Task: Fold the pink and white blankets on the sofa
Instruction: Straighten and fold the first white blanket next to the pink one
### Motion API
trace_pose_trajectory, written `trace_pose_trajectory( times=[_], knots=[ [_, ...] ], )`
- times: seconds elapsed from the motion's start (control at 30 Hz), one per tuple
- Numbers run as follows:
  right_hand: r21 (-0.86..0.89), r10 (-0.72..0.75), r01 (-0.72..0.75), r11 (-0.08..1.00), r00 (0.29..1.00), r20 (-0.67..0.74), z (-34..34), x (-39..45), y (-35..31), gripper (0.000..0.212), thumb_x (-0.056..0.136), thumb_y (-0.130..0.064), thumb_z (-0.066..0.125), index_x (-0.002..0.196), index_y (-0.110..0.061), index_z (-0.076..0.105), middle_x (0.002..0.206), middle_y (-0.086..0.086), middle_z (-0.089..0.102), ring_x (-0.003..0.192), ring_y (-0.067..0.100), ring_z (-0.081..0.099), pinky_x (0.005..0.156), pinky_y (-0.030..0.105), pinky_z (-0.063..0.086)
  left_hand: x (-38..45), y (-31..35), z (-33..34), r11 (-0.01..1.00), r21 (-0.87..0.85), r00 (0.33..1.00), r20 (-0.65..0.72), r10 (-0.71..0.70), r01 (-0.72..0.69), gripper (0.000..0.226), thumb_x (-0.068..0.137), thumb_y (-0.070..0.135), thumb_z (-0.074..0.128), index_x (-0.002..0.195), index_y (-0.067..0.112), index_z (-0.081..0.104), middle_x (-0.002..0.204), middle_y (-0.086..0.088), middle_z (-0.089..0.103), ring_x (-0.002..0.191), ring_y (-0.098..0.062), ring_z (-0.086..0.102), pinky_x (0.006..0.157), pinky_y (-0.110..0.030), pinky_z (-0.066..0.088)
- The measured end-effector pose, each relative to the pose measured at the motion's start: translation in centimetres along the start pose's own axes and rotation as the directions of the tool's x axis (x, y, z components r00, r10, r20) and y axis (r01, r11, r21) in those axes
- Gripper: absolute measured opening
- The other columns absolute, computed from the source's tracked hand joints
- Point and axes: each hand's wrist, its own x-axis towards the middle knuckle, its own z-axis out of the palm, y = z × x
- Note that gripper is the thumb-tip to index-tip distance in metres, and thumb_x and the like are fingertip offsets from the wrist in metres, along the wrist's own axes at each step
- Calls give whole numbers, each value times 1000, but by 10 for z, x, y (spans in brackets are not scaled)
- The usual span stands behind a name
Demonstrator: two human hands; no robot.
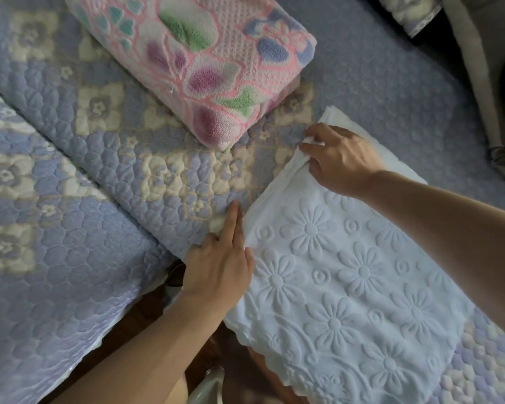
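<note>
The white blanket (347,287), embossed with flowers, is lying folded into a thick rectangle on the sofa (391,91), reaching from the middle of the view toward the lower right. Its scalloped near edge is hanging slightly past the front of the seat.

The right hand (338,158) is resting on the far end of this blanket, its fingers (306,147) curling round and pinching a bunch of the white cloth at the left edge. The left hand (219,266) is lying against the blanket's left side, nearer the person, with the forefinger stretched out straight along the edge and pressing down on the sofa cover beside it; the other fingers are tucked under, and whether they are holding any cloth cannot be told.

The pink blanket (204,62), patterned with green, blue and purple flowers, is sitting already folded into a plump block farther back on the seat, just beyond the white one and apart from it. Both are resting on a quilted lilac cover (70,176) with cream flower squares, which is draping over the seat cushions. A strip of dark floor (146,322) is showing between the forearms, below the seat edge.
</note>
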Motion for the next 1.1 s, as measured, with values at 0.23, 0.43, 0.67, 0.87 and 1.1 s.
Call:
trace_pose_trajectory(
  times=[0.23, 0.43, 0.67, 0.87, 1.1],
  knots=[
    [51, -53, 48, 998, 992, 117, -3, 5, -6, 42, 97, -52, 40, 109, -18, 62, 113, 7, 56, 100, 30, 53, 86, 43, 50, 0, 1, 1, 1000, -16, 1000, 19, -4, 4, 74, 98, 43, 35, 158, 2, 20, 170, -3, -4, 86, -28, 60, 57, -37, 45],
    [13, -200, 200, 980, 980, 14, 9, 18, 10, 19, 99, -23, 56, 90, -8, 64, 87, 12, 57, 87, 33, 52, 83, 45, 47, 0, -15, 8, 999, -18, 999, -37, 35, -35, 62, 108, 44, 27, 159, 8, 21, 170, 3, 1, 90, -28, 63, 61, -38, 56],
    [-6, -332, 332, 943, 943, 29, 2, 30, 42, 15, 91, 2, 57, 98, -7, 65, 85, 12, 62, 81, 34, 57, 101, 47, 43, 1, -15, 14, 991, -133, 995, -98, 7, -20, 61, 103, 33, 50, 157, 12, 30, 165, -9, 22, 100, -31, 66, 71, -43, 57],
    [43, -171, 171, 984, 985, -15, 2, 34, 39, 16, 78, 6, 64, 89, -5, 67, 77, 13, 60, 71, 36, 56, 73, 42, 45, 5, 13, -8, 953, 39, 950, -80, 302, -300, 78, 61, 2, 76, 137, 6, 56, 146, -17, 43, 130, -39, 44, 99, -50, 40],
    [38, -28, 30, 999, 997, -65, 13, 38, 22, 13, 67, 0, 62, 77, -8, 62, 74, 11, 58, 74, 33, 54, 87, 42, 42, 27, 83, -30, 954, -207, 976, -61, 209, -217, 57, 84, 3, 42, 139, -10, 50, 148, -28, 45, 138, -43, 44, 108, -46, 46]
  ],
)
